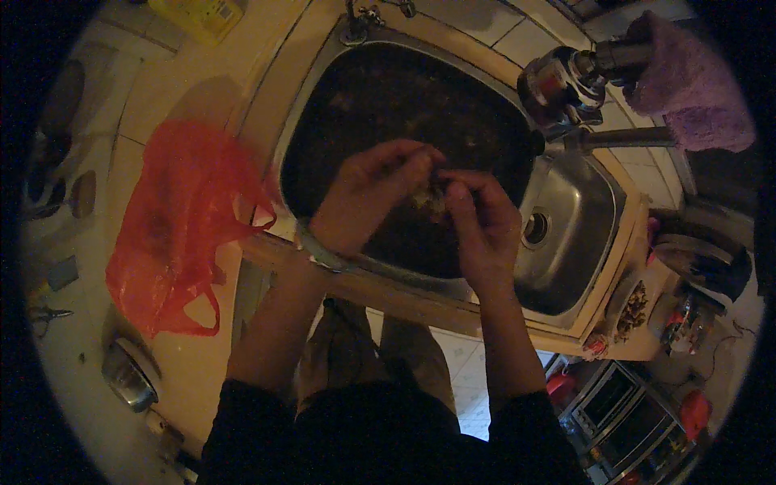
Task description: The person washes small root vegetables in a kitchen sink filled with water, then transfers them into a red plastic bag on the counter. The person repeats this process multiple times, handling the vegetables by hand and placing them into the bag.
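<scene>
Above the large sink [283, 174], whose inside looks very dark, my two hands meet close together. Between their fingertips is a small, brownish, ragged clump [428, 198]; the dim light hides what kind of thing it is. My left hand [364, 190], with a pale bangle [323, 255] at its wrist, pinches the clump from the left and above. From the right, my right hand [489, 230] grips it between thumb and bent fingers. Faint lighter patches show in the dark sink around them, too blurred to make out.
A red plastic bag [174, 234] sits on the counter at left, with a metal bowl [133, 376] nearer me. On the right are a small steel basin [566, 234], a dish of brown pieces [632, 311] and a purple cloth [687, 97]. A yellow container [198, 16] stands far left.
</scene>
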{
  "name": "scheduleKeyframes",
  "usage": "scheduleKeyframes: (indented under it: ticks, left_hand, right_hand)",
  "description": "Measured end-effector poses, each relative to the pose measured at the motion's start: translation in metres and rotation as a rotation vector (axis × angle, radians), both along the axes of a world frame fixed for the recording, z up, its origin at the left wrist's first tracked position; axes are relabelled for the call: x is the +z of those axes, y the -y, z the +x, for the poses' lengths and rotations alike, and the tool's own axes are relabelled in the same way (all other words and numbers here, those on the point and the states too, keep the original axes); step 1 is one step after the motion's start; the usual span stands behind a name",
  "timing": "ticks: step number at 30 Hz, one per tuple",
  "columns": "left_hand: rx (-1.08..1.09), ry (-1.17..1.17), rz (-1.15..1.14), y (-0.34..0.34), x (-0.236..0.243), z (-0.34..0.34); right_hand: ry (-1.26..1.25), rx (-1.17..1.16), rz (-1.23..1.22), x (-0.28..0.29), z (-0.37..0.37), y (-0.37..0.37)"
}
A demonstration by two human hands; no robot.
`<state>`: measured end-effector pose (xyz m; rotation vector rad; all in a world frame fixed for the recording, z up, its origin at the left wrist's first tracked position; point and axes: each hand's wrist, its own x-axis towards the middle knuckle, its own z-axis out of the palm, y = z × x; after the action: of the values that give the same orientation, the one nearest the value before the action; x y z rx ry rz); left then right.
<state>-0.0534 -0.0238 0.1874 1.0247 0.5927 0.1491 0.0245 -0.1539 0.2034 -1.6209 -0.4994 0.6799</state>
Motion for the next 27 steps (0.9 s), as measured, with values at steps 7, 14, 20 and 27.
scheduleKeyframes:
  ticks: [7,14,20,27]
  left_hand:
    - [-0.129,0.17,0.05,-0.014,0.009,-0.008]
    - [-0.143,0.238,0.114,-0.014,0.01,-0.005]
    - [-0.123,0.226,0.132,-0.013,0.006,-0.002]
    - [0.114,0.127,0.071,0.014,-0.041,0.006]
  right_hand:
    - [0.126,0.073,0.08,0.002,0.009,0.008]
    - [0.203,0.1,0.198,-0.007,0.013,0.008]
    - [0.189,0.086,0.236,-0.013,0.013,0.007]
    - [0.214,0.015,-0.096,-0.047,0.018,0.015]
